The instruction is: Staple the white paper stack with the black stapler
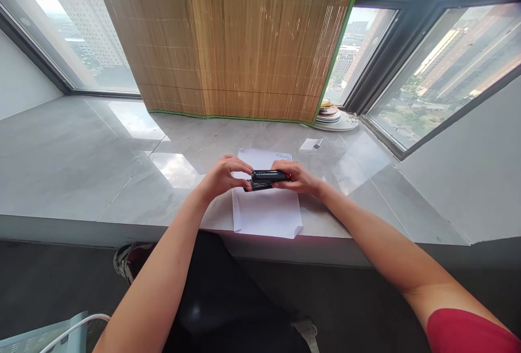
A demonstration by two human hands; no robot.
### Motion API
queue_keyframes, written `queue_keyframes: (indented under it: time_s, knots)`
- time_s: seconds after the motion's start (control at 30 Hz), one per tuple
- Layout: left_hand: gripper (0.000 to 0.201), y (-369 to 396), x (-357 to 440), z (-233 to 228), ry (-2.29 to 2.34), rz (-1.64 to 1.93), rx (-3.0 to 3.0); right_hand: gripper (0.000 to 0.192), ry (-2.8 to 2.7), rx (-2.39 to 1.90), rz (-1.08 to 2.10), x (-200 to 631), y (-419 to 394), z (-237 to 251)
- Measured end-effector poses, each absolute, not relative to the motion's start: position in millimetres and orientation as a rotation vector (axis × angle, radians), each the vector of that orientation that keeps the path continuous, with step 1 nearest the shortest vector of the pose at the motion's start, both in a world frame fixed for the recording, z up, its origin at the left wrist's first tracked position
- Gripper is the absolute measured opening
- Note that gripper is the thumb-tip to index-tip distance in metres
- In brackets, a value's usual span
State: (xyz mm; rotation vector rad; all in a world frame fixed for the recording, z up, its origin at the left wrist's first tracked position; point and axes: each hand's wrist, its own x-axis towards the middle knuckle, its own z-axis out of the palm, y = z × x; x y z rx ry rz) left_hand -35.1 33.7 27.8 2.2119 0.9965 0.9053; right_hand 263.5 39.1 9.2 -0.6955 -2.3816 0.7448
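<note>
A black stapler [264, 176], long axis nine to three o'clock, spans white paper [266, 214], the left hand [221, 175] pinching its nine-o'clock end between fingers, the right hand [300, 177] gripping its three-o'clock end.

It looked like a high-rise home: a bamboo blind [252, 38] hung down to a broad window ledge [69, 168], a tower block [91, 27] outside.

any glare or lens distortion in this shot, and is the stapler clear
Head view: white glare patches on the glossy ledge, while the floor sits dark; head view: window frames splay outward, suggesting wide-angle distortion; head view: the black stapler's outline is readable, its fine detail too small to judge.
</note>
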Motion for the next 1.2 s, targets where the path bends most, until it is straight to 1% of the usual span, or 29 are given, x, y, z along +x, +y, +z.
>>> queue_keyframes:
  time_s: [0.1, 0.23, 0.4, 0.5, 0.57, 0.6, 0.7, 0.73, 0.8, 0.87, 0.93, 1.03, 1.2]
  knots:
    - [0.026, 33.3, -31.1, 28.1, 0.951, 0.973, 2.252, 0.041, -2.306, -0.705, 0.78, 259.7, 35.3, 7.7]
    - [0.026, 32.3, -30.2, 27.5, 0.867, 0.893, 2.292, 0.043, -2.327, -0.678, 0.802, 259.2, 35.4, 6.1]
    - [0.024, 34.6, -25.9, 22.3, 0.909, 0.929, 2.304, 0.031, -2.301, -0.575, 0.558, 256.3, 38.7, 3.1]
    - [0.026, 34.8, -23.8, 22.2, 0.921, 0.936, 2.343, 0.027, -2.299, -0.567, 0.486, 256.9, 41.2, 0.9]
    - [0.027, 33.9, -23.8, 23.7, 0.949, 1.005, 2.335, 0.025, -2.278, -0.611, 0.448, 263.5, 45.9, 0.5]
    - [0.024, 33.9, -24.1, 24.5, 0.999, 1.073, 2.31, 0.024, -2.238, -0.662, 0.419, 269.2, 49.6, 0.5]
    - [0.014, 39.8, -23.6, 25.1, 1.33, 1.233, 2.16, 0.028, -1.999, -0.938, 0.298, 292.7, 64.3, -0.3]
    - [0.014, 44.3, -21.6, 25.2, 1.465, 1.213, 2.11, 0.029, -1.899, -1.044, 0.253, 301.1, 69.3, -1.3]
    - [0.017, 57.0, -12.7, 26.4, 1.68, 1.055, 2.076, 0.032, -1.758, -1.218, 0.176, 315.5, 77.8, -4.3]
    - [0.022, 71.4, 4.0, 29.0, 1.769, 0.858, 2.145, 0.036, -1.727, -1.326, 0.117, 324.9, 83.3, -8.2]
    - [0.028, 83.7, 26.1, 30.3, 1.755, 0.726, 2.255, 0.038, -1.731, -1.403, 0.075, 330.0, 86.3, -11.7]
    - [0.033, 92.7, 56.6, 21.7, 1.686, 0.662, 2.387, 0.04, -1.67, -1.509, 0.047, 335.5, 89.1, -14.8]
    - [0.033, 91.9, 68.6, -10.3, 1.682, 0.529, 2.468, 0.043, -1.682, -1.605, 0.038, 348.6, 92.2, -15.1]
